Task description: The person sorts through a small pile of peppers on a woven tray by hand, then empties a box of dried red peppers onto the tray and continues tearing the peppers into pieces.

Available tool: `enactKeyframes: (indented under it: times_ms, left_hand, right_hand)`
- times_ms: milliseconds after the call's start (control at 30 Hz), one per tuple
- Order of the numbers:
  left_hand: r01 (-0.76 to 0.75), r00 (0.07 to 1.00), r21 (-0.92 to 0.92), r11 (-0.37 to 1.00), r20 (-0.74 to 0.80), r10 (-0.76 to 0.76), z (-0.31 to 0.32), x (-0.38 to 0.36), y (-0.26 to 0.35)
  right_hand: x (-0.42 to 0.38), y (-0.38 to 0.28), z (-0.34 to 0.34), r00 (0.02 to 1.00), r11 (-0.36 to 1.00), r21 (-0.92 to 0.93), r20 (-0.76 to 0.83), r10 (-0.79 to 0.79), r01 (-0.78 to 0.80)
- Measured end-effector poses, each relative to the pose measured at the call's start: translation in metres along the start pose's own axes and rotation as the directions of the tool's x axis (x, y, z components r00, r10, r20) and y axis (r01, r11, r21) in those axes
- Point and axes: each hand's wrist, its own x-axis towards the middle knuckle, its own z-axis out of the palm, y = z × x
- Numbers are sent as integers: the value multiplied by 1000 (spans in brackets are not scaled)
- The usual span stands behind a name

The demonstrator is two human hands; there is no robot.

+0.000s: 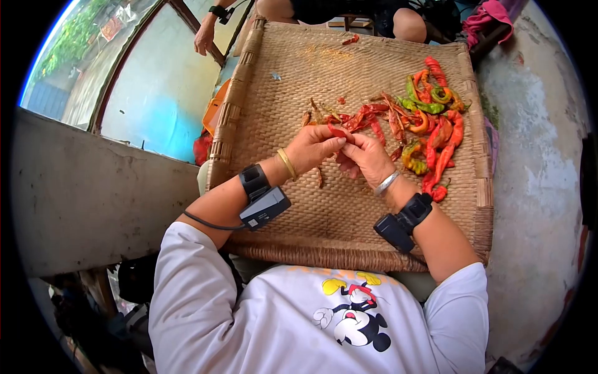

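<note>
Both hands meet above the middle of a woven tray (pixel 286 215), fingers pinched round one red chili pepper (pixel 337 131). My left hand (pixel 313 147) grips its left part between thumb and fingers. My right hand (pixel 369 156) closes on its right part, partly hiding it. Just beyond the hands lie dried dark red peppers (pixel 367 113). Fresher red, orange and green peppers (pixel 441 140) are heaped along the right side of the tray.
Across the tray are another person's bare knees (pixel 409 25) and, at upper left, that person's hand (pixel 204 38). An orange container (pixel 215 109) stands beyond the tray's left rim. Pink cloth (pixel 489 23) hangs at the upper right. A low wall (pixel 99 193) runs along the left.
</note>
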Motion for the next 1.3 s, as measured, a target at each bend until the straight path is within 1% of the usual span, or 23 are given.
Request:
enactKeyframes:
  times_ms: [67,100,133,167,200,233,267,333,367,467,567,600,667,733,800,867,967,1067,1100,1133,1200,1267,1300]
  left_hand:
    - [48,990,35,998,-133,-43,-6,1,5]
    - [42,975,-23,999,-215,-46,-10,6,3]
    - [48,950,15,999,-310,-41,-14,7,9]
    - [64,928,7,998,-368,-57,-24,11,4]
    - [81,902,-2,997,-426,-74,-32,14,4]
    - [84,881,-1,996,-467,-75,-37,14,4]
    - [81,875,1,997,-478,-70,-41,14,5]
    - [75,854,-156,985,-500,-145,-49,15,4]
    - [42,844,-223,974,-514,-154,-50,15,4]
    - [-53,803,-315,948,-578,-147,-58,15,6]
    - [-165,714,-379,911,-683,-154,-73,15,9]
    - [-173,708,-375,911,-690,-150,-78,14,11]
    - [-337,631,-436,834,-762,-144,-88,11,16]
    - [-421,582,-423,802,-804,-119,-99,8,19]
    - [-495,520,-466,734,-835,-180,-111,4,22]
    - [-633,451,-524,570,-848,-280,-120,4,25]
    - [-665,451,-531,525,-846,-284,-130,2,22]
    - [-672,493,-554,491,-830,-263,-123,3,24]
    - [-667,499,-544,508,-833,-237,-119,3,25]
    - [-662,506,-534,526,-836,-212,-116,3,26]
    - [-621,518,-543,565,-825,-224,-111,2,24]
    - [-357,714,-392,848,-700,-23,-104,4,13]
    - [-235,800,-394,888,-598,-54,-89,0,21]
  right_hand:
    - [2,-3,0,996,975,-213,-53,-68,55]
    - [8,4,-1,936,839,-472,-74,-344,271]
    - [9,7,-8,936,838,-472,-70,-345,274]
    - [8,9,-15,941,682,-693,-13,-337,234]
    - [7,8,-18,948,470,-861,41,-314,193]
    - [6,13,-19,947,394,-898,70,-314,197]
    - [4,17,-20,945,391,-896,83,-316,210]
    - [2,20,-15,904,154,-946,212,-370,285]
    - [0,19,-13,867,88,-932,290,-405,353]
    - [4,25,-11,838,-11,-929,338,-428,370]
    - [7,28,-13,838,19,-930,323,-439,368]
    - [8,29,-15,846,25,-936,306,-436,351]
    - [8,29,-16,844,38,-931,313,-435,364]
    - [10,31,-18,851,103,-929,277,-445,357]
    - [10,33,-20,841,111,-922,284,-460,372]
    - [11,38,-23,830,149,-911,271,-487,384]
    - [12,38,-23,837,156,-919,248,-487,363]
    - [14,37,-23,853,193,-921,212,-476,337]
    - [15,37,-24,854,190,-922,214,-475,337]
    - [15,37,-25,863,240,-911,195,-466,335]
    - [16,36,-28,873,287,-899,176,-455,331]
    - [18,32,-31,941,594,-771,21,-337,230]
    - [17,32,-32,947,678,-693,20,-322,245]
